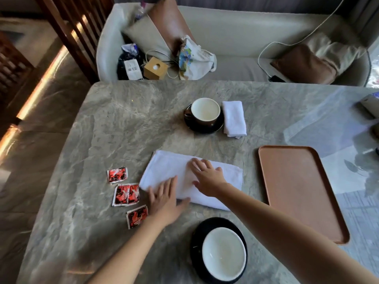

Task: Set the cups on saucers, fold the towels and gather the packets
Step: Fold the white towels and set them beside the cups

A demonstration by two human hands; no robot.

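A white towel (164, 169) lies folded once, flat in the middle of the marble table. My left hand (164, 199) presses flat on its near left edge, and my right hand (207, 177) rests flat on its middle with fingers spread. Several red packets (127, 193) lie loose to the left of the towel. A brown cup (205, 111) stands on a black saucer (196, 129) at the back, with a folded white towel (234, 118) beside it. Close to me a second cup (223, 253) sits on a black saucer (196, 232).
A brown tray (301, 191) lies on the table (102, 124) to the right. Behind the table stands a pale sofa (235, 37) with cushions, bags, a cable and a wooden tissue box (155, 67). A wooden slatted screen (75, 27) rises at the left.
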